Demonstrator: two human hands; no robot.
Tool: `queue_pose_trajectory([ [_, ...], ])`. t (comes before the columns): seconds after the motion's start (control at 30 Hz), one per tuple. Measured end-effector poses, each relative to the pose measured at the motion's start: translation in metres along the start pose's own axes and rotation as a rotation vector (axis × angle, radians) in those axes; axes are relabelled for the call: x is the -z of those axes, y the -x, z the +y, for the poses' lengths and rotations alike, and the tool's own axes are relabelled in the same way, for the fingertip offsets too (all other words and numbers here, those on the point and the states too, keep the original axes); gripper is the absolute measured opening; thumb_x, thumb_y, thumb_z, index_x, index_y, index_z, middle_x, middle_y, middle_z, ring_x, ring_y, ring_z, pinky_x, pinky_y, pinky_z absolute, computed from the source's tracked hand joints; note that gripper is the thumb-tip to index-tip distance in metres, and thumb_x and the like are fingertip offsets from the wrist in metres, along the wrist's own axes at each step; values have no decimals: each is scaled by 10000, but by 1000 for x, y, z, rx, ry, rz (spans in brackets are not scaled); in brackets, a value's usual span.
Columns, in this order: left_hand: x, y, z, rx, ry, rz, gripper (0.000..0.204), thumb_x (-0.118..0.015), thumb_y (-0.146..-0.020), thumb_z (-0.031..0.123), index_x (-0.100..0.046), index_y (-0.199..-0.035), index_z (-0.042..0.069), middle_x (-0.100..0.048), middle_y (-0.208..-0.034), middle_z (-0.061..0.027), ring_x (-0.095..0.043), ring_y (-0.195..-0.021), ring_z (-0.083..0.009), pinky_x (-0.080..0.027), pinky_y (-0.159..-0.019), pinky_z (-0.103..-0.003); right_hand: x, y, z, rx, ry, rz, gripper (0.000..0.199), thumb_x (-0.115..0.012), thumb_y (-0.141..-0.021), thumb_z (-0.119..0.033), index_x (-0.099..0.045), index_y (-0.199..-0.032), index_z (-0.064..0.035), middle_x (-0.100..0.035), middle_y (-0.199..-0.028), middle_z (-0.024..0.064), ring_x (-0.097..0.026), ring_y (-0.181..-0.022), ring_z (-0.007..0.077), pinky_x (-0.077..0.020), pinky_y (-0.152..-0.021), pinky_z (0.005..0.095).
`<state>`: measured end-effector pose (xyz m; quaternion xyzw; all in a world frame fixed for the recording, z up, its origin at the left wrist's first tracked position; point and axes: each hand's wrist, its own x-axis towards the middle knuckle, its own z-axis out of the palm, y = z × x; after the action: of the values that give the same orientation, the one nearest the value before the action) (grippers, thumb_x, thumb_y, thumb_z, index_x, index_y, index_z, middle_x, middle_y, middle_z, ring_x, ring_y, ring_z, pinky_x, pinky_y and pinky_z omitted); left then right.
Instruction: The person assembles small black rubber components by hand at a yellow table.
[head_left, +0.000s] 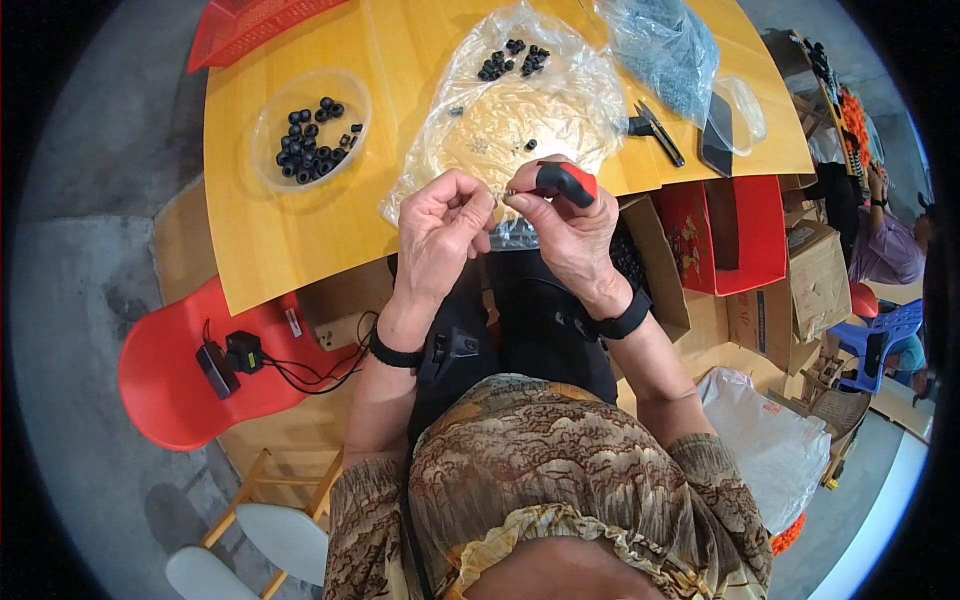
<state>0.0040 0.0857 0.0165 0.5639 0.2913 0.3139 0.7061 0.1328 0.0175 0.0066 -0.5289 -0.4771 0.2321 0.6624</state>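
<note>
Over near table edge: tiny metal part (pixel 507 194) pinched between both hands. Left hand (pixel 440 225) grip pressed on it; right hand (pixel 565 215) likewise, finger cot (pixel 568 180) on. Clear bag (pixel 520 110) beneath, bowl of black rings (pixel 312 135) toward left edge. Risk: slip drops part into lap.

Two hands at work — the left hand (pixel 447 222) and the right hand (pixel 563 225), the right with one black-and-red finger guard (pixel 566 180). One clear bowl (pixel 309 129) at far left holds roughly twenty small black rings; about a dozen more rings (pixel 514 59) lie on one clear plastic bag (pixel 520 110), far centre. One red basket (pixel 262 24), one red chair (pixel 185 375) at near left — two red boxes (pixel 722 235) at right.
</note>
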Motion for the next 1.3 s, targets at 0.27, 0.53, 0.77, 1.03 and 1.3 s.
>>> queue_pose_trajectory([
  [0.27,7,0,-11,9,143,68,141,-543,-862,140,-557,-768,35,-541,-617,-17,-479,-464,-48,-353,-414,-157,21,-25,11,-218,539,106,125,-622,-750,-27,-622,-871,6,-622,-726,46,-568,-655,91,-443,-609,219],
  [0.53,8,0,-13,6,209,80,125,-532,-870,120,-559,-795,24,-549,-634,-26,-487,-466,-54,-356,-413,-158,27,-31,18,-73,814,20,187,-636,-718,-28,-632,-904,-7,-597,-788,78,-566,-672,152,-442,-586,259],
  [0.77,7,1,-19,10,288,138,110,-532,-871,115,-555,-811,26,-560,-651,-42,-501,-467,-77,-362,-416,-169,22,-20,21,40,639,-1,180,-619,-731,14,-626,-911,1,-588,-825,69,-573,-694,125,-455,-618,256],
  [1.03,27,7,-25,-7,355,214,114,-529,-871,114,-548,-820,15,-567,-670,-46,-511,-482,-89,-381,-422,-190,38,-7,23,-86,552,117,144,-638,-708,-11,-620,-851,2,-588,-746,107,-584,-648,192,-455,-603,265],
  [1.3,10,29,-12,46,292,104,101,-527,-868,106,-549,-817,22,-562,-675,-45,-509,-499,-89,-375,-440,-189,11,29,-20,-254,1,-37,145,-659,-738,-14,-611,-873,8,-629,-798,43,-586,-729,110,-464,-654,245],
])
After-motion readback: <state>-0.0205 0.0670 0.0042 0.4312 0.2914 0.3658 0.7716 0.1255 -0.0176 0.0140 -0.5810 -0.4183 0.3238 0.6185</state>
